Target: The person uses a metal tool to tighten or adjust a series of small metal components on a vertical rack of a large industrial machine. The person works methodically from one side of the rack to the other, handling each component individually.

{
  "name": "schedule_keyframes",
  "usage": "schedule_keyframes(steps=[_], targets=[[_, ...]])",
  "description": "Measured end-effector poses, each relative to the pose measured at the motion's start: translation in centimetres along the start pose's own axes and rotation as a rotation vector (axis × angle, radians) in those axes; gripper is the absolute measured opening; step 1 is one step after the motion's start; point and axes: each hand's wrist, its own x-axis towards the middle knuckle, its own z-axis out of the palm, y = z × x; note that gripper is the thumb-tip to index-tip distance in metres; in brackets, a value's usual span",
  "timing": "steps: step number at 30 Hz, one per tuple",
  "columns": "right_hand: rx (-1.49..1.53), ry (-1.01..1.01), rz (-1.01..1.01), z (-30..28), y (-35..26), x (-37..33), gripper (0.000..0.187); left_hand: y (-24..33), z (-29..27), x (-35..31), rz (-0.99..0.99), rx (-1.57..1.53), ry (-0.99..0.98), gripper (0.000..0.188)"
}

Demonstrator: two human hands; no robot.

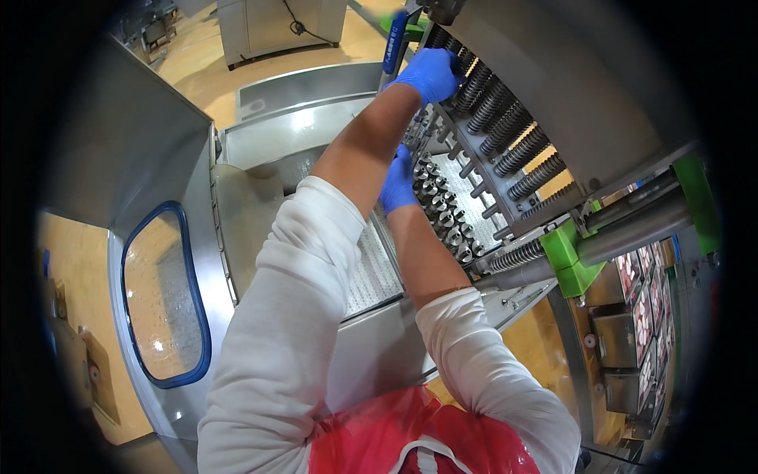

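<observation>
My left hand (432, 76), in a blue glove, reaches up to the far end of a row of dark coil springs (499, 118) on a metal frame. Its fingers are curled in there, and what they hold is hidden. Lower down, my right hand (399, 183), also blue-gloved, is at the left side of a cluster of shiny metal cylindrical fittings (450, 213). My left forearm partly covers it, so its fingers do not show well. Short metal pegs (478, 189) stick out between the springs and the fittings. Beside my left hand stands a blue-handled lever (393, 43).
An open steel machine door with a blue-rimmed window (167, 296) stands at the left. A perforated white plate (369, 272) lies under my arms. Green brackets (572, 257) grip a thick bar (636, 229) at the right. Metal trays of pinkish pieces (643, 316) sit beyond.
</observation>
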Motion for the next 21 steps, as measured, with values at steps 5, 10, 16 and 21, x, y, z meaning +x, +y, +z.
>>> schedule_keyframes(steps=[5, 10, 16, 21], targets=[[0.001, 0.027, 0.030, 1.5, -0.6, -0.6, 0.025, -0.4, -0.3, -0.9, -0.040, -0.006, -0.028, 0.033], [-0.021, 0.000, 0.023, 1.2, -1.6, 0.7, 0.024, -0.2, -0.3, -0.7, -0.051, -0.042, -0.016, 0.033], [-0.020, -0.045, 0.032, 0.6, -1.8, 0.6, 0.025, 0.0, 0.0, -0.7, -0.047, -0.016, 0.007, 0.033], [-0.049, -0.024, 0.055, 1.7, -1.5, -1.0, 0.019, -0.1, 0.2, -0.9, -0.045, -0.018, 0.046, 0.034]])
